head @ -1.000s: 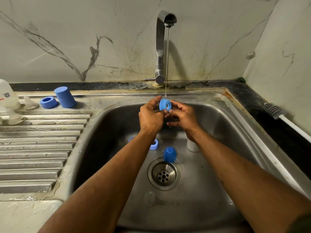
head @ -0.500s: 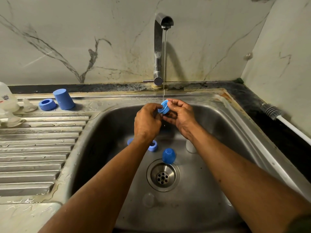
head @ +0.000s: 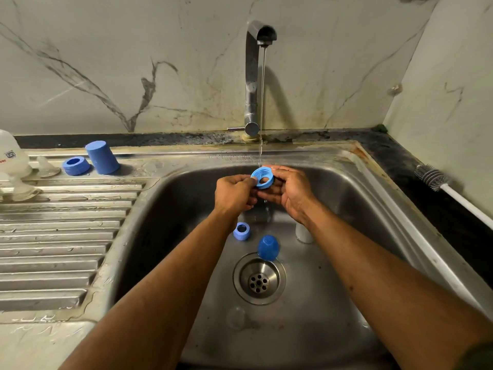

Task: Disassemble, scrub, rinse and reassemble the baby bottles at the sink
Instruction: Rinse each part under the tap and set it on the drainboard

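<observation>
Water (head: 262,102) falls in a thin stream from the tap (head: 253,76) onto a blue screw ring (head: 262,178), which the left hand (head: 234,194) pinches at its near-left edge while the right hand (head: 289,192) cups it from the right with curled fingers, both hands held over the sink (head: 170,209). Below the hands on the basin floor lie a second blue ring (head: 241,231), just under the left wrist, and a blue cap (head: 268,247) beside the drain (head: 258,279). Far left of the left hand, on the ribbed drainboard (head: 53,236), stand another blue ring (head: 76,165) and a blue cap (head: 102,157) side by side, with clear teats (head: 48,166) and a bottle (head: 12,156) beyond them, and well right of the right hand a bottle brush (head: 433,178) lies on the dark counter (head: 400,161).
</observation>
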